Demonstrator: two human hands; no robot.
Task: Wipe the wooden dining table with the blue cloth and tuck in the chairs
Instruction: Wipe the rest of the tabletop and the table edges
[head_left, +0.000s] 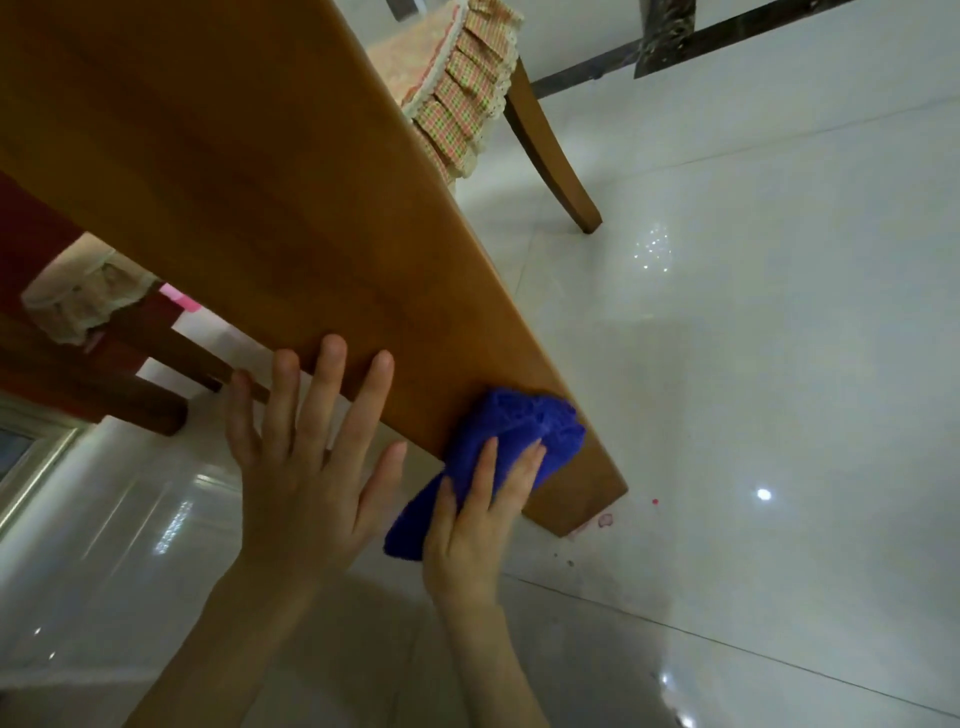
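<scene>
A glossy white tiled floor (753, 364) fills the right and near side of the view, with bright points of light reflected in it. The wooden counter (234, 182) runs slantwise from the far left to a near corner on the right, its top bare and brown. The left hand (306, 467) lies flat on the counter's near edge, its fingers straight and spread and holding nothing. Just to its right, the right hand (467, 530) presses the blue cloth (524, 421) onto the counter beside the near corner; the fingers that show lie fairly straight on the bunched cloth, and one end of the cloth hangs down past the edge under the palm. A chair (550, 156) with a checked, frilled cover stands at the counter's far right side. Another chair (78, 301) with a pale frilled cover shows at the left under the counter's edge. A few small pink spots (605, 519) lie on the floor by the corner.
</scene>
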